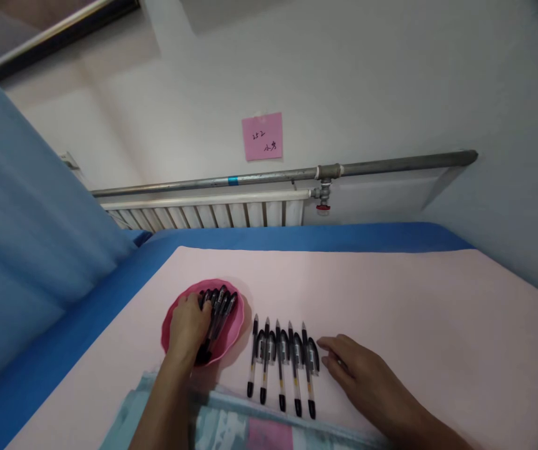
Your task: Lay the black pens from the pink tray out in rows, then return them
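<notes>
**Left hand in pen bowl, right hand beside pen row**

Person stands at a table covered with a pink sheet [413, 300] over a blue cloth [297, 239]. Left hand [189, 325] is down in a pink bowl [235, 331], fingers curled over a bunch of black pens [219, 303]; looks like it is closing on them, but whether any pen is actually gripped cannot be told, since the hand covers the contact. Bowl sits at the left of the sheet, near the person.

Just right of the bowl, five black pens lie in a row [280, 362], side by side, tips toward the person, caps set alongside the barrels. Right hand [357, 369] rests flat on the sheet just beside the rightmost pen, fingers loose and extended, holding nothing.

At the near edge lies a pale patterned sheet [222, 431]. Behind the table: radiator [212, 215], grey pipe [390, 165], pink note [262, 136] stuck on the wall. Blue curtain [20, 219] at left.
</notes>
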The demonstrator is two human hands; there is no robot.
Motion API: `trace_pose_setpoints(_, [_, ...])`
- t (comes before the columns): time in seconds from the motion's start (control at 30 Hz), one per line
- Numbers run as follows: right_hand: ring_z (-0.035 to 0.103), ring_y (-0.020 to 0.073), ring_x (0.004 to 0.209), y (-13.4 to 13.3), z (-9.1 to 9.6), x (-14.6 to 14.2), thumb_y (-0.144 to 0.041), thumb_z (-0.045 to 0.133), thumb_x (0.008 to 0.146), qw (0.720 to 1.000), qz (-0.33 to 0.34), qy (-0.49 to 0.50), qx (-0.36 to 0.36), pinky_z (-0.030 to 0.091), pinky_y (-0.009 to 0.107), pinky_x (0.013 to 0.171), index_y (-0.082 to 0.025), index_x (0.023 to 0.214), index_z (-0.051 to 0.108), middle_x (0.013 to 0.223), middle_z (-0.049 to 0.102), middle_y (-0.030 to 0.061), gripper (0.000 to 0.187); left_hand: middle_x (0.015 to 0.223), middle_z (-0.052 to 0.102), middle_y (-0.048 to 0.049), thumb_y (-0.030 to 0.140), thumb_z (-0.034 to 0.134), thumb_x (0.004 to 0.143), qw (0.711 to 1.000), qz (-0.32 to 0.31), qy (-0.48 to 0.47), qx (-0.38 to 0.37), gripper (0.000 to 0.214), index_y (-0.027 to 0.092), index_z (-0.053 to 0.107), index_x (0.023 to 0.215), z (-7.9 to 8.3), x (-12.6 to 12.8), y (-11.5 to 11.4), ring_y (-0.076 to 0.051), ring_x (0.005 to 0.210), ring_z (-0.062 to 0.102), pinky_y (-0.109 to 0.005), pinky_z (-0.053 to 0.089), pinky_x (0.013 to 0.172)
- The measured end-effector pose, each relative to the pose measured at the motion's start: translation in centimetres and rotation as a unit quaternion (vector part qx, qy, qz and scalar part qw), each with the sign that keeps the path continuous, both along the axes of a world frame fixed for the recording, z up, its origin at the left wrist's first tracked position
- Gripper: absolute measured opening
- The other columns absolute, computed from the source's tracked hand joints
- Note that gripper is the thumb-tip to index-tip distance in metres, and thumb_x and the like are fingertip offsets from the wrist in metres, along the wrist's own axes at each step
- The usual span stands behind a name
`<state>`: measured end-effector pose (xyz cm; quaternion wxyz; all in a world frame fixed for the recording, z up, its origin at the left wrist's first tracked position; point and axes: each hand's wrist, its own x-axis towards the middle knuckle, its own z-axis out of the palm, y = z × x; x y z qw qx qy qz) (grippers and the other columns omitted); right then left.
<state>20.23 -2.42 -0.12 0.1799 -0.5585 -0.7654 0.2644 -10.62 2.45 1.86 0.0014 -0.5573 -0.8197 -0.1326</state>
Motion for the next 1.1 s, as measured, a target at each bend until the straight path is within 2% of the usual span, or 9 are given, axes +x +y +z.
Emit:
trace_pose_setpoints(0.23, [0.060,0.0194,0.081,0.0,0.2,0.0,-0.027,0.035,0.086,1.000,0.004,-0.009,0.001,0.045,0.033,0.074,-0.022,0.099,0.060,0.089,0.063,0.0065,0.029,0.100,0.065,-0.0132,0.036,0.040,0.083,0.999,-0.023,0.027,0.004,0.032,0.016,0.062,0.095,0.9,1.7,-0.5,-0.029,0.099,0.057,-0.038,0.042,0.080])
trace_pose_setpoints(0.4, [0.060,0.0193,0.082,0.0,0.0,0.0,-0.026,0.036,0.085,1.000,0.001,-0.008,0.010,0.045,0.032,0.073,-0.022,0.099,0.060,0.088,0.063,0.0063,0.029,0.093,0.066,-0.0130,0.035,0.047,0.078,0.998,-0.050,0.036,-0.011,0.025,0.017,0.065,0.079,1.1,2.7,-0.7,-0.029,0.087,0.059,-0.039,0.044,0.074])
trace_pose_setpoints(0.73, [0.059,0.0187,0.080,-0.1,0.1,0.0,-0.024,0.035,0.086,1.000,0.008,-0.020,0.010,0.044,0.032,0.072,-0.021,0.098,0.060,0.087,0.061,0.0060,0.028,0.088,0.066,-0.0144,0.031,0.045,0.079,0.997,-0.067,0.027,-0.021,0.027,0.015,0.064,0.069,0.8,2.4,-0.5,-0.028,0.082,0.060,-0.038,0.044,0.071])
trace_pose_setpoints(0.9, [0.059,0.0187,0.080,-0.1,-0.2,0.1,-0.024,0.037,0.086,1.000,0.006,-0.023,0.019,0.043,0.030,0.070,-0.022,0.097,0.061,0.087,0.061,0.0055,0.027,0.092,0.065,-0.0160,0.030,0.042,0.082,0.997,-0.072,0.007,0.010,0.028,0.015,0.062,0.070,1.0,2.9,-0.6,-0.029,0.086,0.059,-0.039,0.043,0.072])
trace_pose_setpoints(1.0, [0.058,0.0183,0.080,0.0,-0.4,0.1,-0.023,0.037,0.085,0.999,0.007,-0.026,0.017,0.043,0.030,0.070,-0.022,0.096,0.060,0.088,0.061,0.0057,0.026,0.091,0.065,-0.0107,0.031,0.036,0.086,0.994,-0.094,-0.021,0.044,0.030,0.017,0.061,0.076,1.8,3.7,-1.1,-0.024,0.088,0.057,-0.036,0.042,0.075])
trace_pose_setpoints(1.1, [0.058,0.0180,0.081,-0.1,-0.4,0.1,-0.022,0.037,0.085,0.999,0.010,-0.030,0.021,0.042,0.029,0.070,-0.022,0.097,0.060,0.089,0.060,0.0057,0.026,0.091,0.064,-0.0055,0.035,0.035,0.088,0.979,-0.131,-0.117,0.099,0.028,0.020,0.059,0.085,2.6,4.9,-1.9,-0.020,0.085,0.057,-0.031,0.042,0.072])
